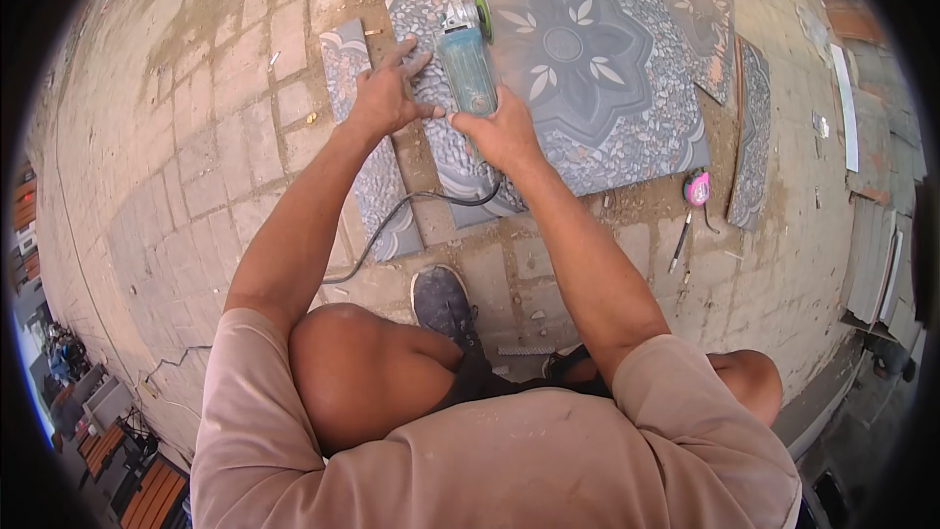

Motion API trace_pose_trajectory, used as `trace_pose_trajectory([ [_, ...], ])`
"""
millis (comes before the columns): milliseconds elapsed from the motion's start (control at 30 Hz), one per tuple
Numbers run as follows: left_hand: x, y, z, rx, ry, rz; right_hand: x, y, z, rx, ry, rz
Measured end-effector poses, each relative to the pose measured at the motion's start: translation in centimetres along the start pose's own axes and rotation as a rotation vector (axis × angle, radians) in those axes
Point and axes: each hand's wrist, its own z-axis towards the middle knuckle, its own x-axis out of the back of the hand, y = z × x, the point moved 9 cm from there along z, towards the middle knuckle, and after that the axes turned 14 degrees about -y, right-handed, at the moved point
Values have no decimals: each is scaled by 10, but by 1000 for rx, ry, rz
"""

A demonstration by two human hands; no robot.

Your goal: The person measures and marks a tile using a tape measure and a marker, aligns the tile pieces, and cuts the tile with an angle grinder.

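My right hand [497,130] is wrapped round the rear of a teal angle grinder [467,67], whose green-edged disc [482,12] stands upright at its far end. Beneath it lies a large patterned floor tile [627,142] with a grey flower and a pebble design. My left hand [390,93] rests with fingers spread on the tile's left part, beside the grinder. A black cord [416,198] runs from the grinder back over the tile towards my shoe. Left of the tile is a narrow cut strip [377,186] of the same pattern. Dust blurs the tile near the disc.
Right of the tile lie a broken tile piece [703,15], another narrow strip [751,138], a pink tape measure [696,188] and a black pen or marker [680,243]. Brick paving [235,128] surrounds them. My shoe [443,304] is close to the cord.
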Motion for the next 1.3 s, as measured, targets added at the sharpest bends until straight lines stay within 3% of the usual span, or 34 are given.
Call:
trace_pose_trajectory([
  [667, 1, 5, -1, 58, 5, 57, -4, 18, -29, -179, -31, 34],
  [1300, 0, 8, 0, 108, 30, 131, -3, 17, -48, -85, 18, -32],
])
